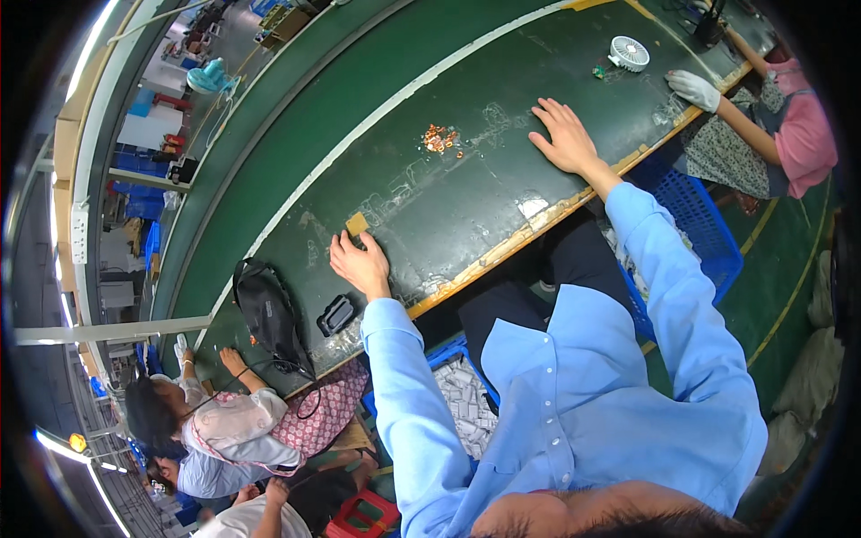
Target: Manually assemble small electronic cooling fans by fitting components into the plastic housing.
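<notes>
My left hand (360, 264) rests on the dark green bench (448, 211), fingers spread, its tips close to a small tan square piece (357, 223). Farther right, my right hand (565, 137) lies palm down on the bench with its fingers apart, holding nothing. Between the two hands and farther back is a little heap of copper-coloured small parts (439, 138). A black tray-like case (336, 316) sits beside my left wrist, near the bench's front edge. Left of it lies a black bag (269, 309) with a strap.
A small white fan (629, 54) stands at the far right, near a gloved hand (693, 91) of a co-worker. Another person (242, 417) sits at the left. Blue crates (691, 224) with white pieces are below the bench's worn wooden edge (502, 254). A conveyor belt (269, 117) runs behind.
</notes>
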`<state>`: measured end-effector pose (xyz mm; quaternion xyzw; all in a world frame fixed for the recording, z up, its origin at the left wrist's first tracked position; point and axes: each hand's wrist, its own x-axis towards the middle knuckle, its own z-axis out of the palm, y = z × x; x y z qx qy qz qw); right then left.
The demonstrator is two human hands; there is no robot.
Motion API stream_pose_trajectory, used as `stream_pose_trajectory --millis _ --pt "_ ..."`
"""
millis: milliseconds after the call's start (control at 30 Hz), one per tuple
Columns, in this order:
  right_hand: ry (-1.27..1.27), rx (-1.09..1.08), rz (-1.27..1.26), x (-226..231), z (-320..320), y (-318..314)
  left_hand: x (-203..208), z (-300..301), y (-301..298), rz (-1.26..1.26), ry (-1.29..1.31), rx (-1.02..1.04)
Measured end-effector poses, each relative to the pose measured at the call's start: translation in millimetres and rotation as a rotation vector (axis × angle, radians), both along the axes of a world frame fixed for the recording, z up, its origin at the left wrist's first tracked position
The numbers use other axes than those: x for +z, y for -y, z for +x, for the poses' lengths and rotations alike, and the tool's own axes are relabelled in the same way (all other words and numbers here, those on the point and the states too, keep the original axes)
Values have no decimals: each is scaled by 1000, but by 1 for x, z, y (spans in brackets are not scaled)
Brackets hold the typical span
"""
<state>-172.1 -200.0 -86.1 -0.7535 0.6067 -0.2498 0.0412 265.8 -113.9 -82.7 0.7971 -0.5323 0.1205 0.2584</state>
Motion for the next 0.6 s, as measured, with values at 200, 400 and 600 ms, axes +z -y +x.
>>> stream_pose_trajectory --millis 200,400,600 --pt "-14 -11 7 2 -2 0 1 0 0 13 1 -3" --pt "-21 -11 1 0 -2 1 -1 0 1 8 -4 0" --pt "-18 -3 -11 0 -1 2 -2 4 2 -5 27 -12"
